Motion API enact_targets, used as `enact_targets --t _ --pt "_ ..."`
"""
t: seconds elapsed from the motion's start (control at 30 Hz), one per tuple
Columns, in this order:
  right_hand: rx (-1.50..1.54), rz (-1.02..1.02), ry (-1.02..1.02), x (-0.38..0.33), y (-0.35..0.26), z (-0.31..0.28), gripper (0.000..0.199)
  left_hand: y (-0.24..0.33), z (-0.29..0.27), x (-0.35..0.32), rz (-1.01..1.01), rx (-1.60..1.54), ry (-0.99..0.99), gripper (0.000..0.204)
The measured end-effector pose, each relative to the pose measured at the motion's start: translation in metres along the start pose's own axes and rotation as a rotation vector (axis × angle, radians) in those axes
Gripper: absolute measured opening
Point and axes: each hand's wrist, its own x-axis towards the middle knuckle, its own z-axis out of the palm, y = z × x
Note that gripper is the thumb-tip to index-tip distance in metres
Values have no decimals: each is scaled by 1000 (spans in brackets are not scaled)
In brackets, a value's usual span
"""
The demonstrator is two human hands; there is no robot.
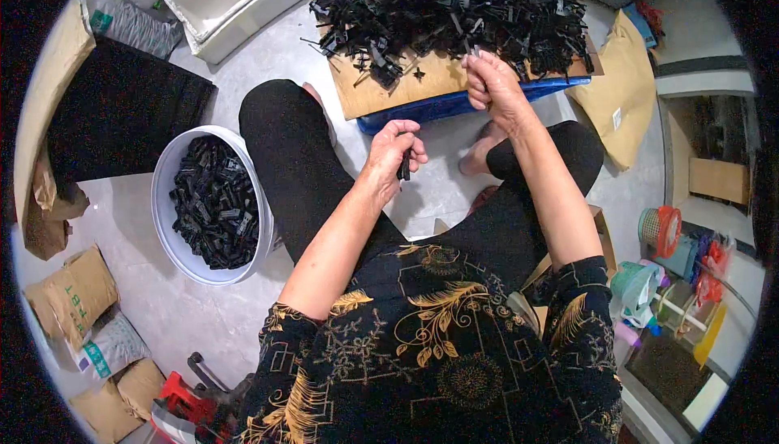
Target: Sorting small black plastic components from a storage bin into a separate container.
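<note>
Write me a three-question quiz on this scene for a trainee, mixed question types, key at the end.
1. True or false: the left hand is inside the white bucket.
2. Multiple choice: what colour is the bin showing below the wooden board's near edge?
A) Red
B) Blue
C) Yellow
3. Short answer: which hand is nearer the pile of black parts?

Key:
1. False; it is outside the bucket, holding a black piece.
2. B.
3. The right hand.
</note>
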Motion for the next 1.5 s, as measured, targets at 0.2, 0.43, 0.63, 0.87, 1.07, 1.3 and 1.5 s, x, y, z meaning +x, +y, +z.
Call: enact_targets --t 0.2,0.43,0.63,0.87,1.07,1.3,1.5 --pt "-308 -31 -2 -15 16 9 14 14 4 -6 136 -115 -45 44" --pt "-637 -237 -355 -54 47 37 26 22 -1 -5 175 -261 -219 39" --pt "-718 -331 -263 -56 68 31 25 19 0 -9 140 -322 -231 32" --pt "-750 -275 -171 -61 70 27 28 14 0 -10 191 -187 -114 44" --pt "-365 -46 -106 -56 70 30 33 8 6 -5 200 88 -3 42" --pt "-202 91 -84 -52 68 35 37 4 18 -2 254 343 47 37" --pt "-129 134 -50 -50 64 39 37 7 25 -2 220 441 101 34"
